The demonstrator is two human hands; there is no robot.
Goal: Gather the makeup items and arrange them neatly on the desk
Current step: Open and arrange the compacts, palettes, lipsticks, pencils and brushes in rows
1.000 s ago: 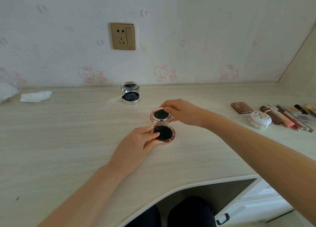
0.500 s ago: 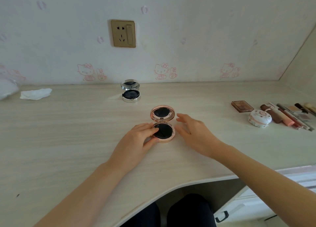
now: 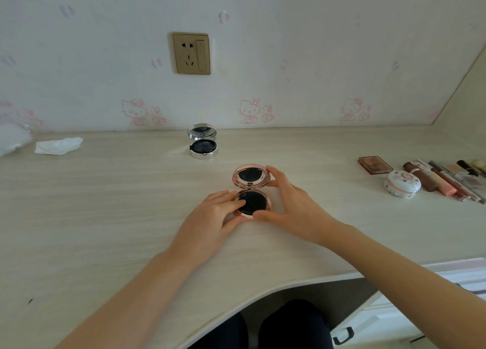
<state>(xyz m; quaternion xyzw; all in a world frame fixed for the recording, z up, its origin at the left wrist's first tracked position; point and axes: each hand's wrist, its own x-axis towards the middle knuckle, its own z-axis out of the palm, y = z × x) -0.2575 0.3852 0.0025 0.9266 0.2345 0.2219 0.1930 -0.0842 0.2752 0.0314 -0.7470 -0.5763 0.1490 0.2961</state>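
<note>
On desk [image 3: 110, 217], compact [image 3: 256, 202] lid [image 3: 251, 175] toward wall [image 3: 328, 49]

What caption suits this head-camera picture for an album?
Left hand and right hand hold an open pink compact on the desk; an open silver compact sits behind.

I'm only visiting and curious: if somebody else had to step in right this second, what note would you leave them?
Left hand: holds the pink compact at its base, fingers on the black puff.
Right hand: thumb at the base, forefinger on the raised lid.
Silver compact: open, near the wall.
Done: palette, white round case, tubes and pencils lined up at the right.
Left: probably shut both compacts and add them to that row.
</note>
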